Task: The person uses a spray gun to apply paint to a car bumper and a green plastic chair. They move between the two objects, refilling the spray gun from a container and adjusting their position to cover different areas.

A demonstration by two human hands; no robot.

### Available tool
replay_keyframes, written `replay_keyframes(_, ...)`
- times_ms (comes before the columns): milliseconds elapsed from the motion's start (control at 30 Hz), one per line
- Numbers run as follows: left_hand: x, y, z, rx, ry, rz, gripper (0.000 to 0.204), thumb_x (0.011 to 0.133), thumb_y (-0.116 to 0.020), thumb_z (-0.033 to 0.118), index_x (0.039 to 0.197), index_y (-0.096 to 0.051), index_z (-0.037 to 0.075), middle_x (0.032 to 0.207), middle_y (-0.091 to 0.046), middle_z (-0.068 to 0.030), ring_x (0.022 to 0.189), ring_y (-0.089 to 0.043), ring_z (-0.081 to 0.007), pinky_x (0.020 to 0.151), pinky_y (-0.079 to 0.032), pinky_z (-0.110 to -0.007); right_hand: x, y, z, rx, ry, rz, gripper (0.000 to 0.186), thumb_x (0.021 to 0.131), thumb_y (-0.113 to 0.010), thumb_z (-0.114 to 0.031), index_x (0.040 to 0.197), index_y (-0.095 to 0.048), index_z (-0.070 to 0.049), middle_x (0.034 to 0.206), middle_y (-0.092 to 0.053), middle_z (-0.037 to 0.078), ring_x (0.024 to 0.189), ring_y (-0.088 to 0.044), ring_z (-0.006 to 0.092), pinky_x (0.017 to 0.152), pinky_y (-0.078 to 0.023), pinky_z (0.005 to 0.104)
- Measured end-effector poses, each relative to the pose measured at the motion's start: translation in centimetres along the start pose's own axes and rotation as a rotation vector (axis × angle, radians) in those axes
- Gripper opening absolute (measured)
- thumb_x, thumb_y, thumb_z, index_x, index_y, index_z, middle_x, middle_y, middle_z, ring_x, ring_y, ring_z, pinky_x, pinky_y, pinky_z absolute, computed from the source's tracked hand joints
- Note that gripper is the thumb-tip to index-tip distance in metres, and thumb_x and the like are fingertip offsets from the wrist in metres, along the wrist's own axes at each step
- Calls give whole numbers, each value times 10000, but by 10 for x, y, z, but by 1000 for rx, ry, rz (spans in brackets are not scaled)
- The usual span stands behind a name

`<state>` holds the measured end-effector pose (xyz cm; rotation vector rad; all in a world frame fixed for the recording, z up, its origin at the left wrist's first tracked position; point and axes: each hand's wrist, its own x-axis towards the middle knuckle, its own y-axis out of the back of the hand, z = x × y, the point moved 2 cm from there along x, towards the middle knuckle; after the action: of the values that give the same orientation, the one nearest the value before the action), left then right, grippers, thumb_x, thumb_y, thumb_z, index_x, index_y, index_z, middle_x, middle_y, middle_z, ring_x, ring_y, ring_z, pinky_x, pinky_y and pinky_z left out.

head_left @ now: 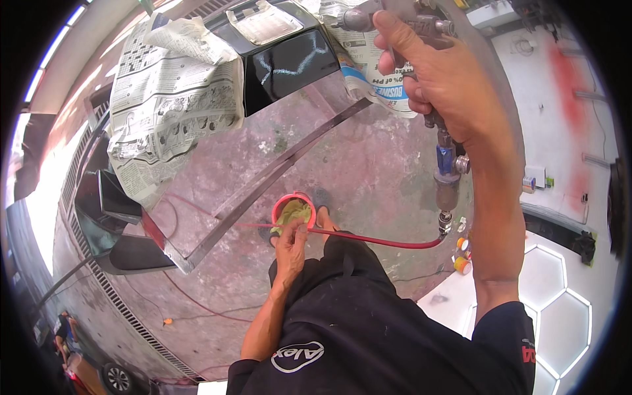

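Note:
My right hand (434, 79), raised at the upper right, is wrapped round the grip of a metal spray gun (411, 25). Below the grip hang a blue fitting and a small filter (447, 191), joined to a red air hose (375, 239). Lower down, in front of my body, my left hand (290, 249) pinches that hose. Just beyond it stands a pink-red bucket (312, 222) on the floor, with a yellow-green cloth (294, 212) inside. A glossy black panel (289, 62) with pale blue marks lies past my hands, edged by newspaper (178, 92).
A long grey metal bar (276, 166) of a stand crosses the area left of centre. Dark car parts (108, 217) stand at the left, near a floor grating (125, 309). Small orange-capped containers (463, 265) are at the right, and a person (64, 336) is far off at lower left.

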<state>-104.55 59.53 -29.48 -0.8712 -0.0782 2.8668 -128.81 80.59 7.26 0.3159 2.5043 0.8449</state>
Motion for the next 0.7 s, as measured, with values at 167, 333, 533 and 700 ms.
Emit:
replay_keyframes(167, 0, 0, -4, -47, 8, 0, 376, 1077, -653, 307, 1315, -675, 16, 1035, -699, -10, 841, -578, -71, 745, -478, -244, -9, -15, 39, 229, 50, -193, 535, 976, -729, -545, 1063, -714, -17, 811, -676, 0, 505, -406, 34, 460, -329, 237)
replay_keyframes(333, 1, 0, -6, -26, 48, -3, 391, 1062, -675, 333, 1298, -690, 22, 912, -657, 3, 838, -584, -101, 772, -481, -266, -11, -8, 53, 254, 91, -146, 578, 976, -704, -590, 1056, -717, -19, 817, -671, -2, 505, -405, 37, 465, -330, 243)
replay_keyframes(533, 0, -3, -8, -93, 29, 4, 377, 1055, -685, 337, 1250, -711, 15, 881, -645, 7, 820, -578, -99, 753, -479, -269, -8, 3, 75, 210, 163, 131, 577, 980, -695, -595, 1048, -711, -22, 824, -655, 1, 512, -408, 42, 464, -337, 250)
replay_keyframes(700, 0, 2, -18, 20, 19, -25, 389, 1055, -687, 346, 1274, -698, 24, 899, -641, 14, 833, -552, -91, 787, -448, -244, -12, -10, 93, 160, 110, 120, 550, 982, -692, -597, 1053, -716, -51, 792, -647, -14, 512, -416, 42, 476, -347, 248)
